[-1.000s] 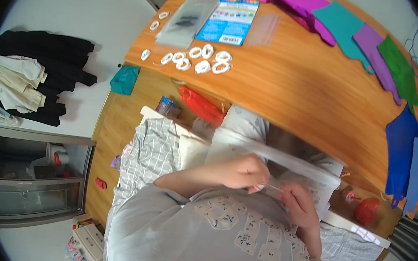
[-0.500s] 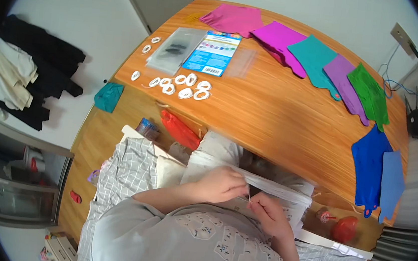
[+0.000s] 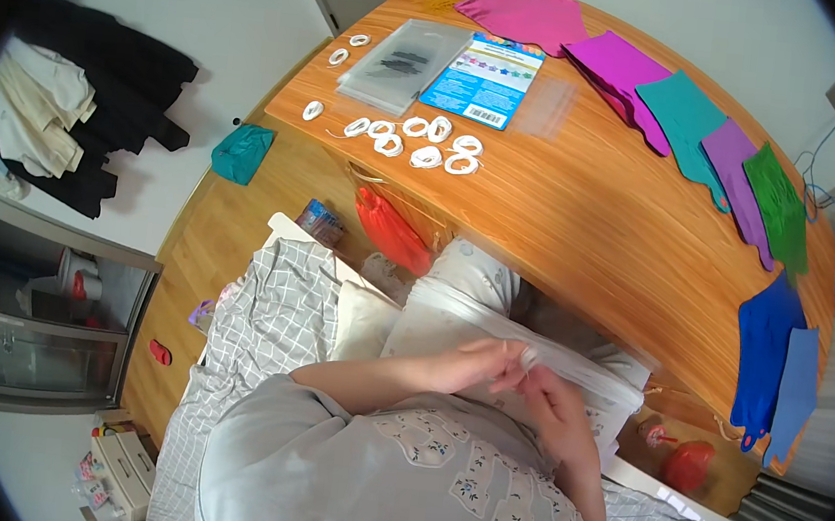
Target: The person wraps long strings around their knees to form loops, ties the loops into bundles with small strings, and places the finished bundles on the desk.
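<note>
Above my lap, my left hand (image 3: 484,365) has its fingers closed around a small loop of white string (image 3: 529,358). Close against it, my right hand (image 3: 559,403) is closed too, its thumb and finger pinching at the string; its fingertips are partly hidden. A clear plastic sheet (image 3: 569,360) lies across my lap beneath both hands. On the table, near its front left edge, lie several coils of similar white string (image 3: 427,157), with a few more such coils (image 3: 339,56) farther left.
The wooden table (image 3: 584,206) carries a stack of clear plastic bags (image 3: 396,63), a blue printed card (image 3: 485,81) and several coloured pouch-like pieces, among them a pink one (image 3: 522,14), a green one (image 3: 779,210) and a dark blue one (image 3: 769,345). A red bag (image 3: 390,228) hangs below the table edge.
My hands have come closer together, and the string that ran between them now shows as a loop at my left fingers. The whole view has shifted, with the table sitting higher and farther right.
</note>
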Demonstrator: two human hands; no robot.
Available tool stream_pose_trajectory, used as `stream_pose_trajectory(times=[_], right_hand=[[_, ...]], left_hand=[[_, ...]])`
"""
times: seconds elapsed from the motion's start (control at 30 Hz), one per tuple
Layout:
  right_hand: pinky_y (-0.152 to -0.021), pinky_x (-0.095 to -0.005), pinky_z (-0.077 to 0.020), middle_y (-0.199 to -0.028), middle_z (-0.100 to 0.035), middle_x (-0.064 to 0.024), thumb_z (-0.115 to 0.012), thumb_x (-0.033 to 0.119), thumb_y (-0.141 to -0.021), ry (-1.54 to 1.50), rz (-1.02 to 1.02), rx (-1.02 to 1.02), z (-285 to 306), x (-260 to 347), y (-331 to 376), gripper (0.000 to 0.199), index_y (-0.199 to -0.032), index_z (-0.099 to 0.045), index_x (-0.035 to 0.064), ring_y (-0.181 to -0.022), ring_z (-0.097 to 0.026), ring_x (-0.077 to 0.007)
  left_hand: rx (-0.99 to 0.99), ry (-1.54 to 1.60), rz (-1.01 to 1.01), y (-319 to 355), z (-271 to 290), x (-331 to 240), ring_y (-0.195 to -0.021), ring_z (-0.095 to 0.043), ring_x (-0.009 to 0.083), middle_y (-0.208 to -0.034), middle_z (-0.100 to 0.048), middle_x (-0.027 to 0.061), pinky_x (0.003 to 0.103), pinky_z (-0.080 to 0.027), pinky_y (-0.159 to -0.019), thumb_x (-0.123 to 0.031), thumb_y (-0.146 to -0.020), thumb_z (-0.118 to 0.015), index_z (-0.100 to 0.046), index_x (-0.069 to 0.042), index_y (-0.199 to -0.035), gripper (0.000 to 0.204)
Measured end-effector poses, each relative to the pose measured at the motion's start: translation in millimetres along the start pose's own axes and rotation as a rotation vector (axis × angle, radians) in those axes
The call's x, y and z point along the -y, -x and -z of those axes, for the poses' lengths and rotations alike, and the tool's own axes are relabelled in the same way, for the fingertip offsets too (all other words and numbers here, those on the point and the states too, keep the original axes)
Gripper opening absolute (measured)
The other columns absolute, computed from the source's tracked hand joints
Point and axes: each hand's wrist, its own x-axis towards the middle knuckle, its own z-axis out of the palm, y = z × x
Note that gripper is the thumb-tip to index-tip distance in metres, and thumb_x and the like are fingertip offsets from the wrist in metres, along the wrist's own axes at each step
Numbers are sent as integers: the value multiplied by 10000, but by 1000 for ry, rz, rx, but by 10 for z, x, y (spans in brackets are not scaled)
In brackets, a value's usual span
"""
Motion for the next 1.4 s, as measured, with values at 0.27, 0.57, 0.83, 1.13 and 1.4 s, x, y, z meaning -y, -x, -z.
stream_pose_trajectory(times=[0.27, 0.57, 0.83, 1.13, 1.4], right_hand=[[-706, -256, -437, -838, -608, -18, -506, 113, -976, 115, -26, 162, 135, 75, 23, 130, -928, -581, 18, -790, -538, -101], [-741, -247, -433, -865, -616, -21, -514, 125, -983, -48, -24, -44, 233, -167, 96, 132, -927, -579, 24, -824, -544, -102], [-693, -296, -462, -807, -605, -124, -513, 131, -975, -150, -22, -190, 157, -259, 26, 117, -963, -570, 29, -748, -583, -183], [-619, -432, -482, -791, -629, -203, -537, 128, -944, 266, 4, -361, -182, -342, -208, 112, -1000, -576, 40, -747, -639, -381], [-613, -417, -486, -806, -644, -191, -558, 116, -920, 218, 50, -235, -77, -296, -157, 98, -972, -584, 37, -727, -640, -369]], left_hand=[[-173, -498, -127, -131, -150, 54, -598, -472, 153, -774, -564, 35, 325, -417, -603, -500, -985, -421, -621, -71, -969, 473], [-21, -1140, -275, -364, -64, -7, -696, -504, 147, -779, -561, 32, 330, -432, -674, -457, -1012, -381, -575, -60, -862, 466], [64, -294, 356, -262, 121, 104, -791, -600, 168, -843, -620, 75, 354, -462, -722, -309, -1022, -447, -612, -41, -905, 336], [-173, -686, -79, -232, -126, 99, -772, -598, 147, -948, -659, 80, 298, -460, -670, -223, -1005, -495, -629, -23, -946, 248], [-196, 34, 316, -22, 211, 184, -754, -595, 236, -912, -634, 117, 307, -472, -681, -150, -916, -605, -622, -2, -938, 150]])
